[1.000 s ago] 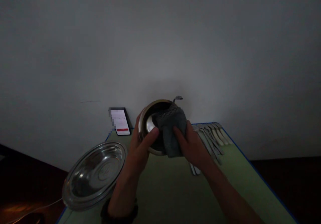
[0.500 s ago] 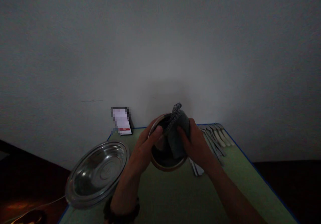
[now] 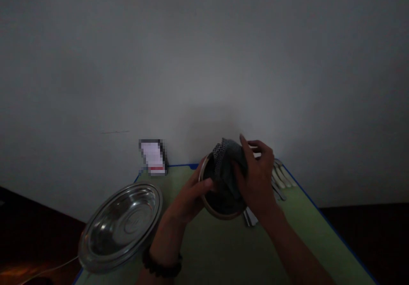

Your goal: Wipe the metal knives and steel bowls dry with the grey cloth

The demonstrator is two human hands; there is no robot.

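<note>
Head view: One round, metal-rimmed bowl was held over a green, blue-edged table. The left hand gripped its rim at nine o'clock; the right hand held one soft grey cloth, checkered along one border, at two. Around the bowl were one shiny, wide-rimmed metal basin at eight, one phone at ten, and cutlery, partly hidden, count uncertain, at three.

The left grip holds a tilted bowl, the right grip a grey cloth at its mouth.
</note>
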